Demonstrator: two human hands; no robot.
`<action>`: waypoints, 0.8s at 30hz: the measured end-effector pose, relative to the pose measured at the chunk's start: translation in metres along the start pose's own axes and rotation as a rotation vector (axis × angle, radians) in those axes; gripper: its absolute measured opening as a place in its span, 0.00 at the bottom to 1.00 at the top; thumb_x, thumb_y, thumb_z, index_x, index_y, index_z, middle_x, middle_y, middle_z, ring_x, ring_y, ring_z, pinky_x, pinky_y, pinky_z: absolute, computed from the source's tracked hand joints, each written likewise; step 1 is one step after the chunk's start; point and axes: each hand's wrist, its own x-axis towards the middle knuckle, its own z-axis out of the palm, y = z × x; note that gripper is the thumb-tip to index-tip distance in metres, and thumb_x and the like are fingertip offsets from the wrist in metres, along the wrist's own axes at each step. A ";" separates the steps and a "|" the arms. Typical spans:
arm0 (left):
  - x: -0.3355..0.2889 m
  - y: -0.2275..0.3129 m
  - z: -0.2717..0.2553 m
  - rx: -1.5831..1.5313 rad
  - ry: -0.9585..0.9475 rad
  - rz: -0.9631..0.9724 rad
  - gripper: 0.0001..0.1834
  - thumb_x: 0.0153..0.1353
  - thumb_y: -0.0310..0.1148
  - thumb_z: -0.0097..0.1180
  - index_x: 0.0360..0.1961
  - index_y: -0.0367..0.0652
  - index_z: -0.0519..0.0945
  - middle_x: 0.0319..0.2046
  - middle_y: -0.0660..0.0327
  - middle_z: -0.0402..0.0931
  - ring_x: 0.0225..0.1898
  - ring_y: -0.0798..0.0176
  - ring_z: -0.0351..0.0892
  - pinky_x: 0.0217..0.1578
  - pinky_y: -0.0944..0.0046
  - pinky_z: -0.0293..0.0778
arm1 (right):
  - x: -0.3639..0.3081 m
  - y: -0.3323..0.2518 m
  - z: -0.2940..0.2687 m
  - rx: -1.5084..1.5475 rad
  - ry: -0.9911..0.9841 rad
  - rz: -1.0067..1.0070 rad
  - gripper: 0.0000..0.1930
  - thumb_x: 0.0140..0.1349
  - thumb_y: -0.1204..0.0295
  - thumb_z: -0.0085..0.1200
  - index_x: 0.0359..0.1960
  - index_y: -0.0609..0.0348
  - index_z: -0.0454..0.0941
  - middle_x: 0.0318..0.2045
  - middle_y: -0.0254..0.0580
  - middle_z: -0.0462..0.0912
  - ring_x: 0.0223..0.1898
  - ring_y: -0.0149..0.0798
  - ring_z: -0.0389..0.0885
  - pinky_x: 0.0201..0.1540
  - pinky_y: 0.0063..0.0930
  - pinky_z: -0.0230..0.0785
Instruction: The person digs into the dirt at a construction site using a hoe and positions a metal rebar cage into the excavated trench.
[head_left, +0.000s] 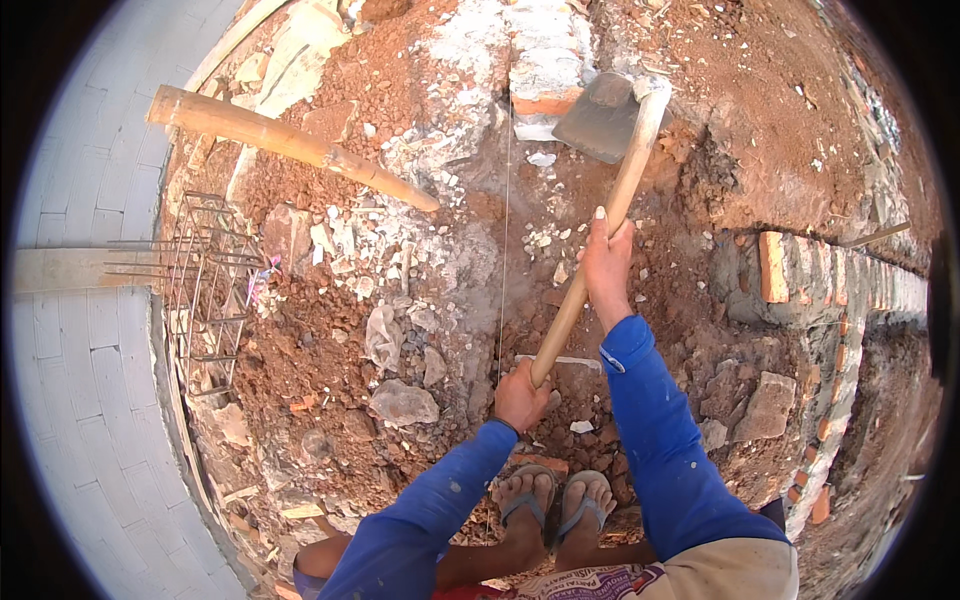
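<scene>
Both of my hands grip the wooden handle of a hoe [625, 180]. My left hand [521, 396] is wrapped round the lower end of the handle, close to my feet. Farther up the shaft, my right hand [607, 262] closes round it with the thumb lying along the wood. The hoe's dark, flat metal blade [598, 118] is at the far end, beside a whitish brick stub [545, 75] and over reddish soil. A thin taut string [507, 190] runs away from me, left of the hoe.
A bamboo pole [290, 140] lies slanting at the left. Behind it stand a rebar cage [208, 290] and a grey block wall [90, 370]. Low brickwork [830, 275] edges the right side. Stones [404, 402] and rubble cover the soil round my sandalled feet [555, 500].
</scene>
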 end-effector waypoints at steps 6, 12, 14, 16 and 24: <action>-0.020 0.011 0.048 -0.357 -0.187 -0.310 0.19 0.57 0.37 0.66 0.45 0.35 0.80 0.32 0.43 0.84 0.38 0.41 0.87 0.42 0.48 0.79 | 0.034 0.072 0.014 -0.440 -0.079 -0.131 0.19 0.73 0.58 0.55 0.46 0.62 0.66 0.26 0.38 0.76 0.22 0.34 0.77 0.24 0.33 0.71; -0.075 0.011 0.069 -0.368 0.017 -0.260 0.19 0.57 0.38 0.66 0.46 0.38 0.82 0.32 0.43 0.84 0.39 0.42 0.87 0.42 0.47 0.79 | -0.035 -0.001 -0.002 -0.364 -0.133 -0.057 0.19 0.72 0.58 0.56 0.46 0.63 0.68 0.29 0.48 0.80 0.30 0.43 0.81 0.34 0.41 0.73; -0.032 0.015 0.047 -0.392 -0.037 -0.266 0.19 0.56 0.38 0.66 0.46 0.38 0.82 0.31 0.44 0.84 0.38 0.42 0.86 0.41 0.47 0.79 | -0.031 -0.027 0.007 -0.319 -0.126 -0.034 0.21 0.70 0.57 0.57 0.48 0.65 0.68 0.32 0.56 0.83 0.37 0.55 0.85 0.42 0.48 0.74; 0.002 -0.015 0.036 -0.424 -0.047 -0.251 0.19 0.55 0.38 0.66 0.45 0.37 0.82 0.31 0.44 0.84 0.37 0.42 0.86 0.41 0.47 0.79 | -0.019 -0.031 0.036 -0.397 -0.057 -0.183 0.20 0.71 0.59 0.56 0.48 0.65 0.68 0.30 0.57 0.83 0.34 0.57 0.85 0.40 0.49 0.74; -0.058 0.019 0.061 -0.407 -0.122 -0.383 0.20 0.55 0.39 0.65 0.46 0.37 0.82 0.32 0.44 0.84 0.38 0.41 0.86 0.41 0.46 0.78 | 0.001 0.067 0.009 -0.483 -0.174 -0.078 0.19 0.71 0.61 0.56 0.49 0.64 0.68 0.30 0.54 0.82 0.30 0.49 0.83 0.34 0.43 0.74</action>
